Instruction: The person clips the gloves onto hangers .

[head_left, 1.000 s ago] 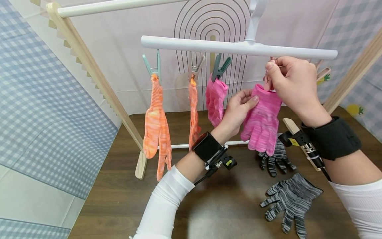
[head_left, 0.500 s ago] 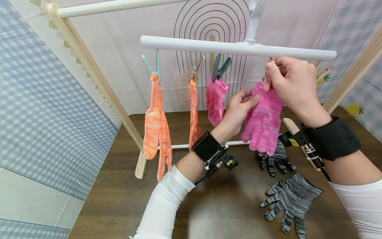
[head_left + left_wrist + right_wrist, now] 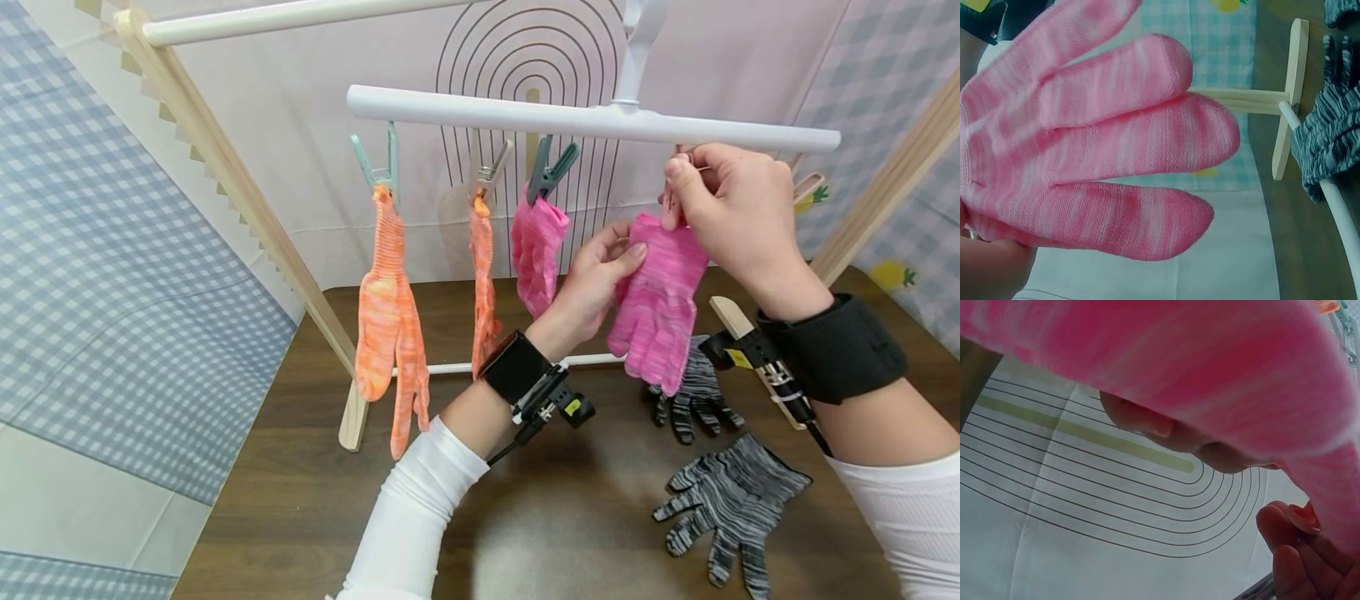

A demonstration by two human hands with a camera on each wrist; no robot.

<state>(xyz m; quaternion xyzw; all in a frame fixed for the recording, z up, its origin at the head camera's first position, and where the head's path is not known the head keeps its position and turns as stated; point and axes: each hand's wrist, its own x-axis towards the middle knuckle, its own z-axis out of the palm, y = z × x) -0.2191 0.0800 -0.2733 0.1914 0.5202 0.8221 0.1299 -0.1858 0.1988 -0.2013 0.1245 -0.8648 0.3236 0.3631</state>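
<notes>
Here our left hand (image 3: 595, 279) pinches the pink glove (image 3: 662, 304), our right hand (image 3: 741, 212) a peg (image 3: 671, 210); hold the limp-looking cuff (image 3: 660, 240).

A streaked pink glove (image 3: 662, 293) hangs fingers-down at a clothespin (image 3: 671, 210).

Under the hanger bar (image 3: 592, 119) before you, three gloves (image 3: 386, 308) hang to the left — the held glove (image 3: 663, 292) is right of them, your left hand (image 3: 591, 279) at its left edge, your right hand (image 3: 738, 204) at its top. On the table (image 3: 570, 517), right of centre, lies a near glove (image 3: 738, 500) — a far glove (image 3: 701, 387) lies behind it.
</notes>
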